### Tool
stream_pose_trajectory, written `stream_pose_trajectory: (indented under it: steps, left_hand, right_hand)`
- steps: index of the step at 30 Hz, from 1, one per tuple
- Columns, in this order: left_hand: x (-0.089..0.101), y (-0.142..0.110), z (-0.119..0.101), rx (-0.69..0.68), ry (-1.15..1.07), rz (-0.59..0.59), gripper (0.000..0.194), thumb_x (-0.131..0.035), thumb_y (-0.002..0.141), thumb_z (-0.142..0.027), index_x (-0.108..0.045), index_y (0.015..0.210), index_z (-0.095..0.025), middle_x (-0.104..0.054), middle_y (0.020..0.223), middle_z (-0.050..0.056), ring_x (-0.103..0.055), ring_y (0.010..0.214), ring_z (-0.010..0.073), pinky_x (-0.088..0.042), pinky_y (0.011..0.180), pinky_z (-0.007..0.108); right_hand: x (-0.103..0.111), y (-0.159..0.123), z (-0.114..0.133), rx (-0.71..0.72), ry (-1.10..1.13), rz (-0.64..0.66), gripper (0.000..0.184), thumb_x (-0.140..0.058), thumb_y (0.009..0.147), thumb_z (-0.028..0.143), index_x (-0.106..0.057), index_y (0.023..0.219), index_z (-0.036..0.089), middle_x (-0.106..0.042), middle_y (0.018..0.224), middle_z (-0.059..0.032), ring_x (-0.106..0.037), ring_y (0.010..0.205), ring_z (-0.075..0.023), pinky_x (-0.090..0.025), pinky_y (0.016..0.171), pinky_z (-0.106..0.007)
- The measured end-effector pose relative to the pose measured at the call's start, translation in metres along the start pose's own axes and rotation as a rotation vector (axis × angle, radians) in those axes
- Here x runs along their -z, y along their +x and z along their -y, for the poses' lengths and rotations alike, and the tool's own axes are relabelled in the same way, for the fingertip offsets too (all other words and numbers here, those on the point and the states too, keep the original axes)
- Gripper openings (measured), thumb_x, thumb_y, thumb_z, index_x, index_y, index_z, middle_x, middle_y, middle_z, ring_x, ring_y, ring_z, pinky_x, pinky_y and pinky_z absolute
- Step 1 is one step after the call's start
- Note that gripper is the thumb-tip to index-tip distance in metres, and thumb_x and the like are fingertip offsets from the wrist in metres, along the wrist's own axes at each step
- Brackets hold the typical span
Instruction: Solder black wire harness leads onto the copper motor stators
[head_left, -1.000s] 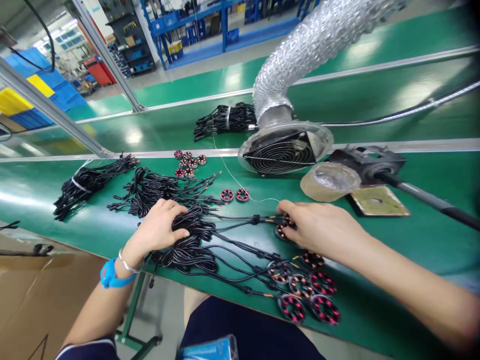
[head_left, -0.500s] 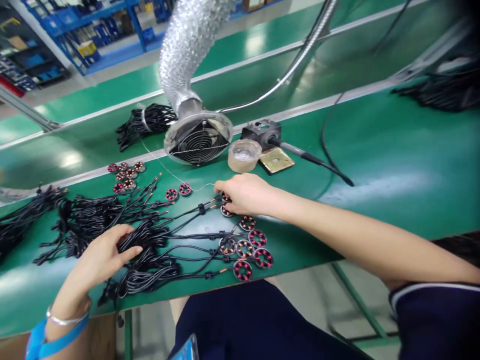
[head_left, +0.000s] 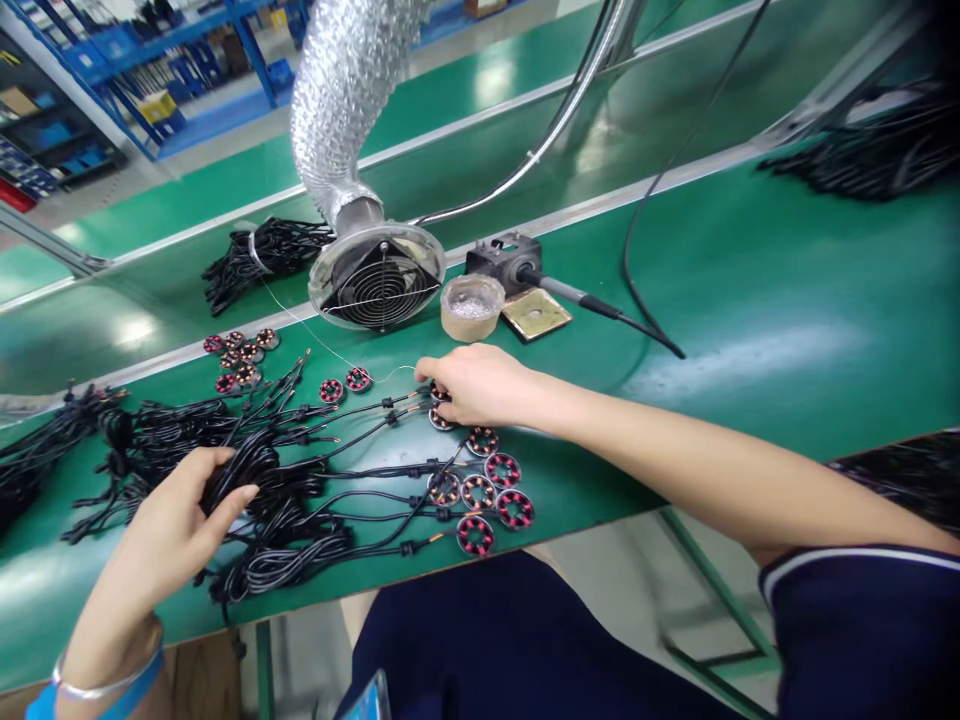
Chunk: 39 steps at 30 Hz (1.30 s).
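My left hand (head_left: 169, 525) is closed round a coiled black cable (head_left: 251, 470), fingers behind it and thumb in front. More black cable coils (head_left: 296, 560) lie right beside it. My right hand (head_left: 484, 385) reaches over two small round motor stators, its fingertips pinching at the upper one (head_left: 436, 391); the lower stator (head_left: 440, 418) sits under the thumb. My fingers partly hide both. Thin cable ends reach toward these stators. A fine silvery wire (head_left: 322, 340) runs to my right fingertips. Below that hand lie several more stators (head_left: 502, 470) with red or copper-coloured windings.
A fume extractor hood (head_left: 379, 280) on a foil duct hangs behind my hands. Near it stand a round tub (head_left: 471, 310), a soldering iron (head_left: 566, 290) in its holder and a sponge tray (head_left: 536, 315). Tied black cables (head_left: 262, 255) and more stators (head_left: 240, 350) lie at the back left.
My left hand has drawn slightly left and lifted the cable coil a little, its grip now plainer. The right hand stays at the same stators. The whole view has shifted slightly.
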<state>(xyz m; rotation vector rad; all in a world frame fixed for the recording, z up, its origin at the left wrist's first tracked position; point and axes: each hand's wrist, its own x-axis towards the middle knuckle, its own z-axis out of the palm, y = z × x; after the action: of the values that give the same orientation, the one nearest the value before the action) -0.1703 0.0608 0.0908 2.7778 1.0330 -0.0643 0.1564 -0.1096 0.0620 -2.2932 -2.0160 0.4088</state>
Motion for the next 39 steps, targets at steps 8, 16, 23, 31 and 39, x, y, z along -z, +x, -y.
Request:
stream_pose_trajectory:
  steps: [8, 16, 23, 31, 39]
  left_hand:
    - [0.010, -0.002, -0.012, 0.031, -0.032, -0.045, 0.048, -0.047, 0.086, -0.060, -0.045, 0.113, -0.020, -0.055, 0.093, 0.003, -0.046, 0.043, 0.0112, -0.046, 0.046, 0.032]
    - [0.016, -0.005, -0.015, 0.020, -0.020, -0.094, 0.045, -0.048, 0.087, -0.059, -0.046, 0.112, -0.021, -0.055, 0.099, 0.006, -0.052, 0.055, 0.0158, -0.047, 0.048, 0.032]
    - [0.015, -0.009, -0.019, -0.058, -0.025, -0.159, 0.046, -0.046, 0.088, -0.058, -0.046, 0.114, -0.020, -0.055, 0.096, 0.006, -0.054, 0.061, 0.0169, -0.048, 0.056, 0.031]
    - [0.010, -0.015, -0.020, -0.089, -0.073, -0.192, 0.036, -0.046, 0.091, -0.053, -0.047, 0.111, -0.023, -0.059, 0.099, 0.006, -0.060, 0.069, 0.0195, -0.050, 0.066, 0.033]
    - [0.005, -0.020, -0.009, -0.081, -0.103, -0.191, 0.039, -0.048, 0.091, -0.053, -0.046, 0.116, -0.022, -0.057, 0.103, 0.006, -0.059, 0.071, 0.0175, -0.049, 0.063, 0.029]
  right_hand:
    - [0.000, 0.000, 0.000, 0.003, 0.004, -0.007, 0.039, -0.064, 0.079, 0.018, -0.060, 0.118, 0.017, -0.070, 0.089, -0.0077, -0.066, 0.084, -0.0246, -0.038, 0.061, -0.027]
    - [-0.001, -0.002, 0.000, -0.004, -0.005, -0.011, 0.041, -0.063, 0.078, 0.017, -0.059, 0.119, 0.016, -0.070, 0.088, -0.0087, -0.067, 0.083, -0.0264, -0.040, 0.060, -0.028]
    - [-0.003, -0.003, 0.008, -0.035, -0.033, 0.004, 0.055, -0.063, 0.073, 0.010, -0.053, 0.127, 0.011, -0.070, 0.087, -0.0143, -0.068, 0.080, -0.0312, -0.041, 0.059, -0.030]
    - [-0.007, -0.006, 0.001, -0.015, 0.057, 0.020, 0.065, -0.058, 0.075, 0.009, -0.040, 0.138, 0.012, -0.069, 0.088, -0.0087, -0.066, 0.087, -0.0246, -0.043, 0.071, -0.027]
    - [-0.005, -0.011, 0.002, -0.007, 0.115, 0.015, 0.068, -0.056, 0.074, 0.007, -0.036, 0.139, 0.012, -0.068, 0.087, -0.0081, -0.065, 0.087, -0.0247, -0.043, 0.072, -0.027]
